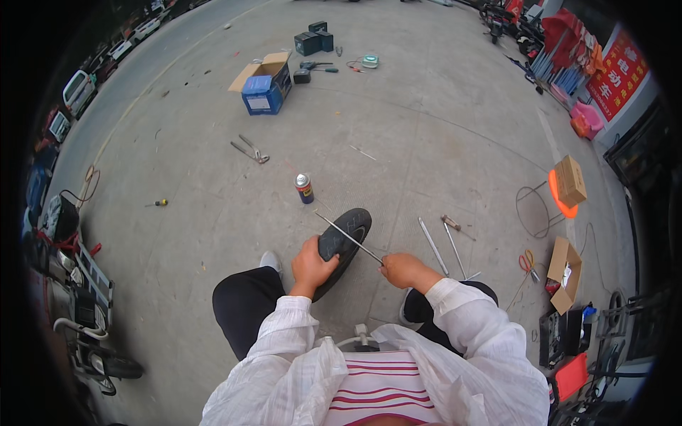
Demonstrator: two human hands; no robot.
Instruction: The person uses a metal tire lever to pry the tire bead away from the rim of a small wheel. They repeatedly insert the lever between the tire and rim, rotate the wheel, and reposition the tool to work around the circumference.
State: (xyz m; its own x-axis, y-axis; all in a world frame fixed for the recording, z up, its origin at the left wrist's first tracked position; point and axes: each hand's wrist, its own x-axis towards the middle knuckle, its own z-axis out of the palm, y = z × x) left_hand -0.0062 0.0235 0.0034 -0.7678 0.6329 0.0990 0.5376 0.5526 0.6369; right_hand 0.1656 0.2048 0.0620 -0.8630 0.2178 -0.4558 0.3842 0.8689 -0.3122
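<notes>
My left hand (315, 265) is closed round the near left side of a small black rubber tyre (351, 221), tilted up between my knees. The fist of my right hand (408, 272) grips a long thin metal rod (353, 239). The rod slants across the tyre in this view, its free tip just past the tyre's upper left edge. Whether it touches the rubber I cannot tell, and the end inside my fist is hidden. Just beyond the tyre a dark blue spray can (304, 189) with a silver top stands upright on the concrete.
Pliers (253, 151) lie beyond the can. Right of me are a steel bar (432, 246), a brown-handled screwdriver (450, 224), orange-handled scissors (527, 261) and an open cardboard box (566, 275). Farther off stand a blue box (262, 95) and dark batteries (308, 43). A scooter (91, 334) is at left.
</notes>
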